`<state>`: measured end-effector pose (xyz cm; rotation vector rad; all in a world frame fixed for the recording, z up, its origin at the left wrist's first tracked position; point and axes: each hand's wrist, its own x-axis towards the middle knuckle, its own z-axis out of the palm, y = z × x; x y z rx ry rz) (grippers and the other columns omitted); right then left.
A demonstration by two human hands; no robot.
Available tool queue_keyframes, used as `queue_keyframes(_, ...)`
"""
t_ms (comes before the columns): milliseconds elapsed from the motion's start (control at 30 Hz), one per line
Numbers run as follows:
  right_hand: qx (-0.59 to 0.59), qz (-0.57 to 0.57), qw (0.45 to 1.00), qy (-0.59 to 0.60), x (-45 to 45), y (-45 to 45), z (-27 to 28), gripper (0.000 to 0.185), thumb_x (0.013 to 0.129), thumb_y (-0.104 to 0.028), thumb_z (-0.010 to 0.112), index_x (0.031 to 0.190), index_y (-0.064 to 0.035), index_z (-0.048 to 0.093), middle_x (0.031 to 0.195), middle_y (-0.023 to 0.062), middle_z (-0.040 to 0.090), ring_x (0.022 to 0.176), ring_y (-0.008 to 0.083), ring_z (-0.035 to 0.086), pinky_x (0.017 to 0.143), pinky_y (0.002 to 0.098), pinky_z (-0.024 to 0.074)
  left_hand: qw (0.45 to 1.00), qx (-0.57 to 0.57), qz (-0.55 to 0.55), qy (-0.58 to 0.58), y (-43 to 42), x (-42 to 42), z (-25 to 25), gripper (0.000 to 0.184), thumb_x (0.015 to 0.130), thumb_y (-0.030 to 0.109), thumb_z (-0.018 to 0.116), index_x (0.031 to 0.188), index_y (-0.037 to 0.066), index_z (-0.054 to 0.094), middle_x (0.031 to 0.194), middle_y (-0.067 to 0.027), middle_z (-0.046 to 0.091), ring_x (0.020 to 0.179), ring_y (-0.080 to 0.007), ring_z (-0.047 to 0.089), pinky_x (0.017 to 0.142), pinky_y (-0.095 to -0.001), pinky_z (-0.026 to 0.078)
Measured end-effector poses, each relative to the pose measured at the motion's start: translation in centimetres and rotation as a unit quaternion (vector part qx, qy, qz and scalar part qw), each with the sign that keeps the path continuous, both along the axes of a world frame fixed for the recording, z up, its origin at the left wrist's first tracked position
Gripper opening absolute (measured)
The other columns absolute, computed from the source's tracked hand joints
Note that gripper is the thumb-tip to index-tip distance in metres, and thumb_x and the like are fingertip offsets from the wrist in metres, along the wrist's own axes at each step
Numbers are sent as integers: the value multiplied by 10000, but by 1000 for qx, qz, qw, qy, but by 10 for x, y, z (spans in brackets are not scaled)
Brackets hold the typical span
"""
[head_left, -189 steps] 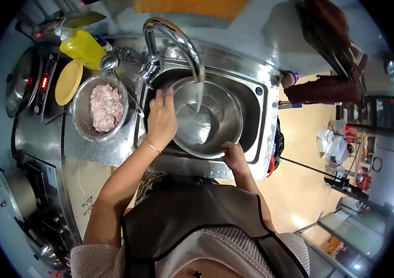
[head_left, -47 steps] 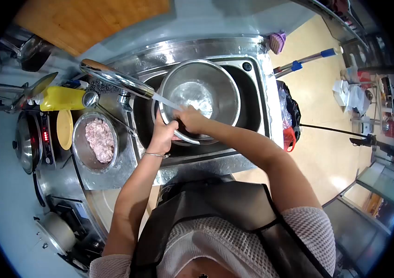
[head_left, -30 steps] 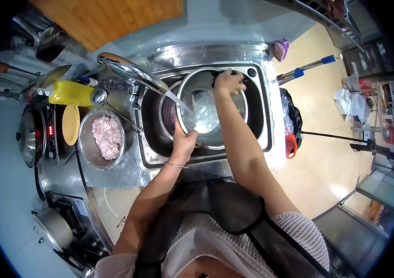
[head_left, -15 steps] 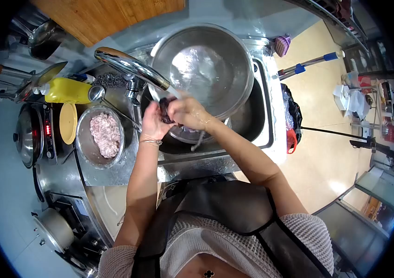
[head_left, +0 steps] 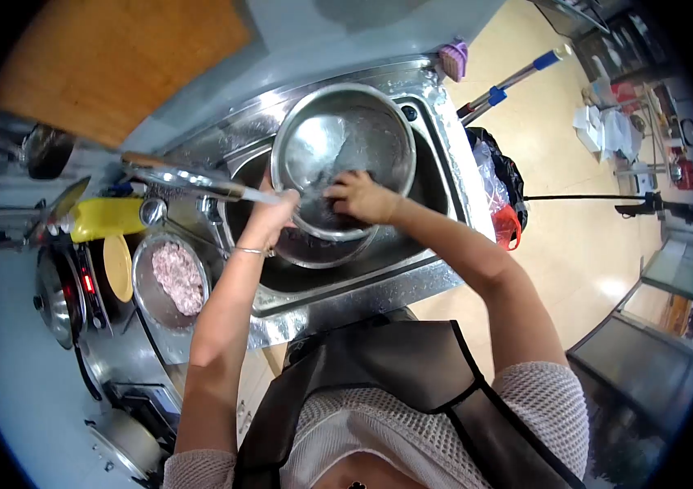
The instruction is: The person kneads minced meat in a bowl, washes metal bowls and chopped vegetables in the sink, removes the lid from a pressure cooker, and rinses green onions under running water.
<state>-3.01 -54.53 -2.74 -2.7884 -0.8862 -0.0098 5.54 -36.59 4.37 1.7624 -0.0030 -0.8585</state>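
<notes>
Well, the left hand (head_left: 268, 218) clasps the round steel basin (head_left: 402, 167) by the faucet (head_left: 187, 178); the right hand (head_left: 365, 198), half-curled inside, grips unclearly. Lumpy meat (head_left: 177, 279) lies off the sink's (head_left: 442, 196) left edge.

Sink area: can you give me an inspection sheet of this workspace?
Surface: steel counter, wet in spots.
Things: upper basin over lower basin in the sink; water running.
Clutter: meat bowl, yellow bottle, ladle.
Hands: left hand at the upper basin's rim; right hand inside it, grips unclear.
Cables: dark line beside the meat bowl, possibly a cord.
Surroundings: plastic bags and poles right of the counter; wooden board beyond the faucet.
</notes>
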Motion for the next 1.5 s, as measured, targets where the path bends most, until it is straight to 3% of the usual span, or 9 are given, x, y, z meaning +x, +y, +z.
queue_keyframes(200, 70, -150, 948, -271, 32, 8, -20, 140, 712, -247, 516, 772, -144, 589, 1049, 32, 445, 1082, 254, 376, 823, 516, 335, 995, -25, -97, -21, -35, -26, -16, 753, 633, -44, 454, 1327, 111, 209, 1102, -114, 459, 848, -188, 529, 671, -266, 448)
queue_keyframes(533, 191, -745, 622, 148, 31, 9, -43, 550, 738, -393, 496, 1226, -153, 414, 1298, 68, 310, 1176, 388, 232, 774, 601, 284, 852, 99, -172, -484, -78, -83, 14, 735, 651, -93, 431, 1299, 231, 313, 1200, -309, 378, 1079, -449, 379, 782, -407, 435)
queue_keyframes(733, 397, -527, 751, -23, -4, 35, -55, 374, 768, -283, 484, 1128, -183, 513, 1223, 114, 361, 1148, 389, 277, 822, 542, 359, 816, 71, -130, -559, -75, -72, 11, 649, 658, -102, 448, 1246, 170, 410, 1275, -252, 327, 1086, -408, 414, 838, -395, 420)
queue_keyframes(800, 155, -441, 873, 138, -42, 21, -43, 270, 749, -168, 487, 1000, -152, 585, 1135, 143, 406, 1056, 375, 378, 823, 489, 401, 773, 73, -111, -621, -72, -60, 16, 635, 656, -87, 478, 1225, 190, 437, 1283, -226, 331, 1003, -387, 487, 739, -387, 482)
queue_keyframes(933, 73, -488, 866, 87, -69, -18, -57, 142, 675, -54, 491, 770, -66, 596, 917, 171, 556, 830, 357, 542, 721, 392, 464, 783, 72, -31, -618, -61, -40, 10, 584, 691, -80, 447, 1226, 154, 416, 1229, -233, 402, 987, -382, 505, 793, -384, 446)
queue_keyframes(1167, 263, -680, 666, 157, -67, -47, -39, 209, 694, -136, 467, 789, -38, 626, 830, 206, 603, 837, 357, 570, 745, 427, 443, 936, -46, 299, -177, -25, -29, -61, 297, 736, -39, 485, 1022, -19, 406, 785, -90, 532, 692, -192, 537, 644, -294, 439)
queue_keyframes(1300, 445, -539, 715, -31, -81, -3, 30, 424, 670, 1, 466, 1082, 5, 367, 1095, 273, 438, 946, 389, 471, 826, 384, 384, 878, -201, 393, 185, -4, -38, -110, 165, 756, -48, 484, 905, 20, 501, 767, -70, 541, 583, -132, 520, 391, -219, 378)
queue_keyframes(1367, 494, -405, 759, -125, -72, 32, 62, 459, 659, 7, 493, 1097, -11, 359, 1179, 236, 377, 996, 369, 429, 841, 393, 362, 790, -320, 342, 397, 28, -24, -165, 217, 840, 34, 402, 1021, 36, 522, 916, -104, 586, 726, -182, 591, 484, -237, 496)
queue_keyframes(1500, 301, -293, 866, -271, -47, 92, 60, 277, 631, -20, 555, 905, -52, 529, 1173, 125, 434, 1048, 342, 394, 861, 429, 314, 784, -370, 312, 389, 1, -71, -55, 259, 874, 135, 381, 1070, 2, 486, 1017, -124, 551, 843, -194, 563, 721, -262, 508)
